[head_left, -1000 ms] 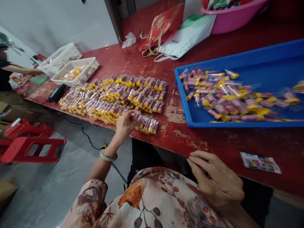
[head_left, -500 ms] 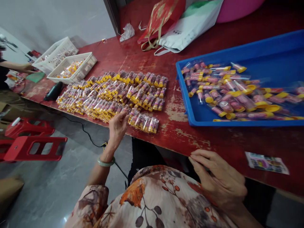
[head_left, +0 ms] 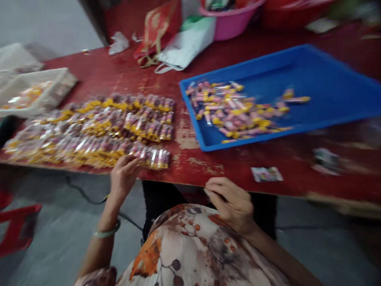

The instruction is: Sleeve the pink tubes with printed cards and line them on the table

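Observation:
The view is smeared by motion. My left hand (head_left: 123, 176) reaches to the front edge of the red table (head_left: 125, 75). Its fingers are spread, and the fingertips rest on the nearest row of wrapped tube packs (head_left: 154, 158). Behind that row lie several more rows of pink tubes with yellow caps (head_left: 89, 131). My right hand (head_left: 230, 200) sits at the table's edge over my lap, fingers curled together, with nothing visible in them. A blue tray (head_left: 327, 91) to the right holds loose tubes (head_left: 235, 113).
A white basket (head_left: 44, 89) stands at the far left. A red bag (head_left: 154, 28), a white bag (head_left: 187, 43) and a pink basin (head_left: 235, 20) sit at the back. A small printed card (head_left: 267, 174) lies near the front edge. A red stool (head_left: 18, 232) is on the floor.
The camera has swung right and blurred. My left hand has slid back along the front row toward the table edge. My right hand's fingers have curled in more.

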`<state>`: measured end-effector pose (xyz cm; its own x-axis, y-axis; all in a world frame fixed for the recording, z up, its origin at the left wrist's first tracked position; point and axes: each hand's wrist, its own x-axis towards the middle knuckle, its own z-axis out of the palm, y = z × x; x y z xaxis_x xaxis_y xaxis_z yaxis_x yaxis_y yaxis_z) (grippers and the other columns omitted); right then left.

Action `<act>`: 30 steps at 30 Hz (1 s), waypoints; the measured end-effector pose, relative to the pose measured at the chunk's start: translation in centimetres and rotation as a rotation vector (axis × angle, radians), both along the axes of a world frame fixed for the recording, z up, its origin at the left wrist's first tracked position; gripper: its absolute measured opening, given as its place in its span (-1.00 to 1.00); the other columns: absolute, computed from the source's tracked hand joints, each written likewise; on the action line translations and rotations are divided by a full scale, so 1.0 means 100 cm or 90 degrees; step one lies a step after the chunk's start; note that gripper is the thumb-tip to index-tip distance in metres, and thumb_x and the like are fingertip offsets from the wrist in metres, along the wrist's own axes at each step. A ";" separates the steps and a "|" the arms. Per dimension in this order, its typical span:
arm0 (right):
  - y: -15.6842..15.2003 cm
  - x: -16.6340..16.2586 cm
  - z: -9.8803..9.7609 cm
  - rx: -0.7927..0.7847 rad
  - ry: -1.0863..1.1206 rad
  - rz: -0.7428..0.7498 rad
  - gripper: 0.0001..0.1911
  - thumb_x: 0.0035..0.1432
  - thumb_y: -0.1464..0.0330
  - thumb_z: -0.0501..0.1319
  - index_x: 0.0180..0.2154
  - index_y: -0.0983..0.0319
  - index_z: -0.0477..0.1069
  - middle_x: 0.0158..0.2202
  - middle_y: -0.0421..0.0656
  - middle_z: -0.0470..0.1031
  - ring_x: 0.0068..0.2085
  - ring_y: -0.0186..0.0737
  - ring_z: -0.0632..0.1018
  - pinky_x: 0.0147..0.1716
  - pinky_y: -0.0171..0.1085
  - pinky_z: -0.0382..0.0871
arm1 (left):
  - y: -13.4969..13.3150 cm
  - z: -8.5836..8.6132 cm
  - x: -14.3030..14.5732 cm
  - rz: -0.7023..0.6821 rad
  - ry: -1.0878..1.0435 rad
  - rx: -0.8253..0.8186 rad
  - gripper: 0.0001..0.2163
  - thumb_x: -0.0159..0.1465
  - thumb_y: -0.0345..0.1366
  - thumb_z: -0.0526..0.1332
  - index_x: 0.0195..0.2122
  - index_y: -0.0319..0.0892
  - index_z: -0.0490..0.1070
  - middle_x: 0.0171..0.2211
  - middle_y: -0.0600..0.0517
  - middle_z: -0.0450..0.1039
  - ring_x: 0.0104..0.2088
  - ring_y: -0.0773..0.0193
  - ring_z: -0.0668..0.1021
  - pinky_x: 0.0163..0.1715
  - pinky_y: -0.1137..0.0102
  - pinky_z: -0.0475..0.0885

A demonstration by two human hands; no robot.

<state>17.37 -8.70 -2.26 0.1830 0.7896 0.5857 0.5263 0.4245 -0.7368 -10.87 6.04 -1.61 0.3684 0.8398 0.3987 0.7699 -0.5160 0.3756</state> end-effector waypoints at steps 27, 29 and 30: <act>-0.020 0.141 -0.070 -0.361 -0.240 -0.546 -0.55 0.03 0.21 0.24 -0.05 0.28 0.40 -0.01 0.09 0.42 -0.03 0.12 0.43 -0.10 -0.02 0.33 | -0.048 0.006 0.068 -0.209 -0.222 0.007 -0.87 0.14 -0.39 0.33 -0.27 -0.16 0.56 -0.34 -0.01 0.58 -0.41 0.32 0.59 -0.35 0.48 0.49; -0.024 0.151 -0.071 -0.357 -0.196 -0.533 -0.49 -0.04 0.21 0.28 -0.03 0.26 0.38 -0.03 0.04 0.43 -0.01 0.08 0.43 -0.05 -0.02 0.33 | -0.052 0.004 0.076 -0.215 -0.251 -0.056 -0.88 0.13 -0.36 0.33 -0.28 -0.15 0.57 -0.34 -0.02 0.60 -0.37 0.28 0.61 -0.36 0.48 0.50; -0.026 0.155 -0.071 -0.354 -0.173 -0.525 -0.47 -0.07 0.21 0.29 -0.03 0.25 0.38 -0.04 0.02 0.43 -0.01 0.06 0.44 -0.03 -0.04 0.33 | -0.054 0.002 0.082 -0.217 -0.267 -0.106 -0.89 0.12 -0.33 0.34 -0.30 -0.15 0.58 -0.34 -0.02 0.60 -0.36 0.26 0.61 -0.37 0.47 0.50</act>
